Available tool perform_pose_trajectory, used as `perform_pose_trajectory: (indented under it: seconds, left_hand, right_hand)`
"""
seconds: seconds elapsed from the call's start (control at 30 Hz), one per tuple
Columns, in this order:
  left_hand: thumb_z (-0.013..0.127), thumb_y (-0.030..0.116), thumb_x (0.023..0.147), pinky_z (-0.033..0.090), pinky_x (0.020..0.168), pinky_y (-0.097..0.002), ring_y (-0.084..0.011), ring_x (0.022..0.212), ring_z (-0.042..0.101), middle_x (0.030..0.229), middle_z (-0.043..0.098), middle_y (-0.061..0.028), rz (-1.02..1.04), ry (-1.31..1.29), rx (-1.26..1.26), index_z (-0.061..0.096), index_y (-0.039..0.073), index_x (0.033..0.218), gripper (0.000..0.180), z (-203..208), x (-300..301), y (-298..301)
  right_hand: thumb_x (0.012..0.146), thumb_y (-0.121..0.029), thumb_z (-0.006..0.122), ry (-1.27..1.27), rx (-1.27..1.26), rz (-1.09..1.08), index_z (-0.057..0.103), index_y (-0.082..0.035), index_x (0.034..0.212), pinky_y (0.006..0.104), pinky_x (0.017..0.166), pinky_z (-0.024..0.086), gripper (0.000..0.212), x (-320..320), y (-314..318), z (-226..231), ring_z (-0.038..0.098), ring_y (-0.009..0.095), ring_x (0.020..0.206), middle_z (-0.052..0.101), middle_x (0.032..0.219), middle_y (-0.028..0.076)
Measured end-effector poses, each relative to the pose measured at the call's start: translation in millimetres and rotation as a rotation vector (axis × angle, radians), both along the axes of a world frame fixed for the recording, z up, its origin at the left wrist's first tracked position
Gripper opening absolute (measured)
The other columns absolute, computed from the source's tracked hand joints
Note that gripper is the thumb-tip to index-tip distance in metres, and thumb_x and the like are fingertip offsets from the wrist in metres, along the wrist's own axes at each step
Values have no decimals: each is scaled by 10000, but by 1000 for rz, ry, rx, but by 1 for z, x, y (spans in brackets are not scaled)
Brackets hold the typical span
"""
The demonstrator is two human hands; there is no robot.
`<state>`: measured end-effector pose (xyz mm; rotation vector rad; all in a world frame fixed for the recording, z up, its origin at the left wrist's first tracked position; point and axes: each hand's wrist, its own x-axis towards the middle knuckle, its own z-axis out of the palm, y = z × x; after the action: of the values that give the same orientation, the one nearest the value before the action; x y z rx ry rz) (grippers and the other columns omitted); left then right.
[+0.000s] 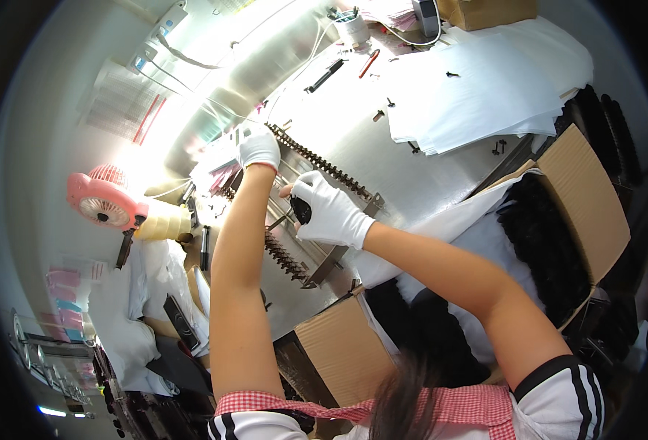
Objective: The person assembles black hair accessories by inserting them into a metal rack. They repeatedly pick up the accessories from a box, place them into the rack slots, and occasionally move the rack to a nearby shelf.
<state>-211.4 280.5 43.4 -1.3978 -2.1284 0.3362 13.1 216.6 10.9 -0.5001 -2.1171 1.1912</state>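
A metal frame [336,253] lies aslant on the steel worktable, with a row of dark, tooth-like pieces [317,158] along its far side and another such row [285,258] along its near side. My left hand [259,147], in a white glove, is at the frame's far left end; its fingers are lost in glare and behind the hand. Over the middle of the frame, my right hand [333,214], also white-gloved with bare fingertips, is closed around a black rounded object [300,210]. Its exact kind is unclear.
An open cardboard box [584,213] with black fuzzy items stands at right. White sheets [478,92] and several loose dark screws lie beyond the frame. A pink fan [104,202] stands at left. A black pen [326,75] and red pen [369,64] lie near a pen cup [352,29].
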Motion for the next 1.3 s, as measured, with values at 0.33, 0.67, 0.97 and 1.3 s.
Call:
perform_pose_trajectory:
  seconds: [0.33, 0.67, 0.97, 1.3]
  left_hand:
    - [599, 118, 975, 546, 762, -266, -126, 801, 653, 891, 662, -28, -17, -1790, 480, 604, 26, 1108, 162, 44, 98, -168]
    - [681, 290, 906, 506, 780, -241, -76, 884, 558, 1006, 597, -19, -225, -2052, 722, 565, 9, 1181, 410, 27, 232, -302]
    - [863, 285, 728, 464, 1013, -347, -184, 1219, 491, 1315, 475, -72, -224, -2474, 862, 321, 58, 1458, 937, -22, 297, -362]
    - [694, 32, 814, 536, 583, -239, -96, 791, 615, 1091, 582, -51, -60, -2462, 621, 344, 93, 1450, 728, -7, 311, -414]
  right_hand:
    - [652, -181, 855, 217, 3, -170, 477, -30, 1287, 394, 1029, 448, 754, 19, -24, 20, 534, 339, 1159, 508, 1227, 193]
    - [605, -120, 886, 112, 330, 314, 455, -46, 1307, 405, 1006, 481, 827, 124, -108, 64, 541, 377, 1202, 482, 1349, 175]
    - [557, -57, 883, -19, 386, 519, 336, -25, 1456, 436, 1029, 460, 1053, 169, -172, 55, 515, 418, 1220, 463, 1387, 218]
    - [852, -60, 728, -388, -337, 776, 671, -41, 1144, 293, 883, 515, 298, 146, -176, 56, 637, 159, 962, 677, 1040, 61]
